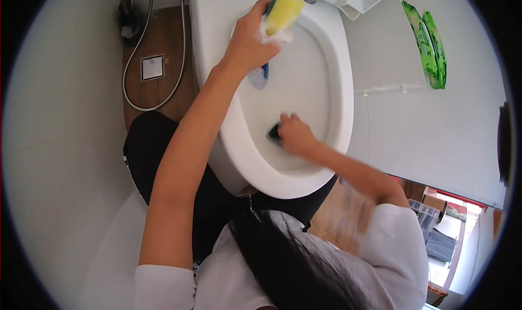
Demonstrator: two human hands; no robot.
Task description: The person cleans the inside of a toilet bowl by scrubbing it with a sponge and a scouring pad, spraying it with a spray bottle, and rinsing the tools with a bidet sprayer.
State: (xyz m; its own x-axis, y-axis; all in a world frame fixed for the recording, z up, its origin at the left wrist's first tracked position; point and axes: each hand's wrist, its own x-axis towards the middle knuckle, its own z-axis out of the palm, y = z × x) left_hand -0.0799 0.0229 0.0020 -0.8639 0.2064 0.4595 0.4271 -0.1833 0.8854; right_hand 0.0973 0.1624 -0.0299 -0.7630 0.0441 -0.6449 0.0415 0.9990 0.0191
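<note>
My left hand point(247, 43) is closed around a yellow sponge point(285, 11) with a dark green scouring side, held over the left rim of the white toilet bowl point(340, 87). White foam point(276, 36) clings to my fingers and the sponge's lower end. Inside the bowl, near its front, my right hand point(296, 136) is closed on a small dark green scouring pad point(274, 134) pressed at the inner wall; motion blurs this hand. Below my left hand, bluish foamy water point(258, 78) shows in the bowl, with a blue piece point(265, 70) beside it.
At left, a metal hose point(183, 54) loops around a square floor drain point(153, 68), and a dark toilet brush point(128, 24) stands behind. Green packets point(427, 43) hang on the right wall. My black-clad knee point(149, 141) is against the bowl's left side. Boxes point(427, 212) stand at lower right.
</note>
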